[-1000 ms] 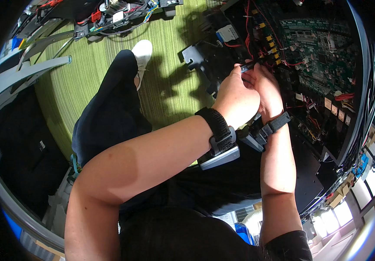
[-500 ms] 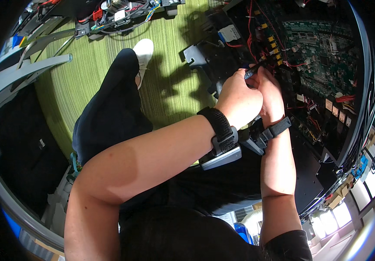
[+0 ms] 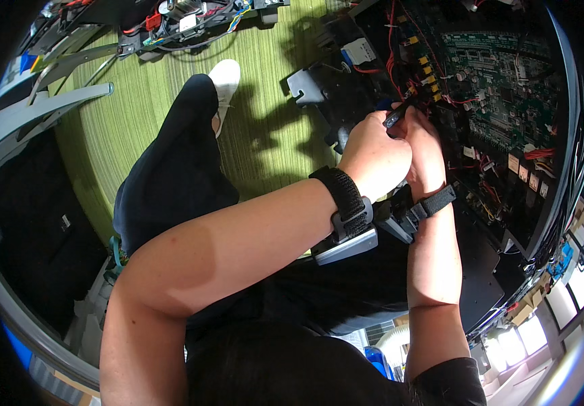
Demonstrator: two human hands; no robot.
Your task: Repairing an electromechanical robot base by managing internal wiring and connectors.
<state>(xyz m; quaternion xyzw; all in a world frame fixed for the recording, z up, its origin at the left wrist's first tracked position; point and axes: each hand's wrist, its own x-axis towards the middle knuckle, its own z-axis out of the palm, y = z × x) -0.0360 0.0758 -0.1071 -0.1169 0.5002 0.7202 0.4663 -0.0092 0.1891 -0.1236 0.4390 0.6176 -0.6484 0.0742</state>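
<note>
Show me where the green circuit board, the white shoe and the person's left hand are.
green circuit board (image 3: pixel 508 81), head view, middle of the board.
white shoe (image 3: pixel 225 76), head view, its upper.
left hand (image 3: pixel 373 157), head view, back of the hand.

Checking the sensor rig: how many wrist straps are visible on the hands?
2. One black wrist strap sits on the left hand's wrist; the other strap wraps the right hand's wrist. Neither is hidden.

small white square labels (image 3: pixel 512 162) on the open machine's dark panel, right of the circuit board | white label (image 3: pixel 188 22) on wired unit, top
</note>
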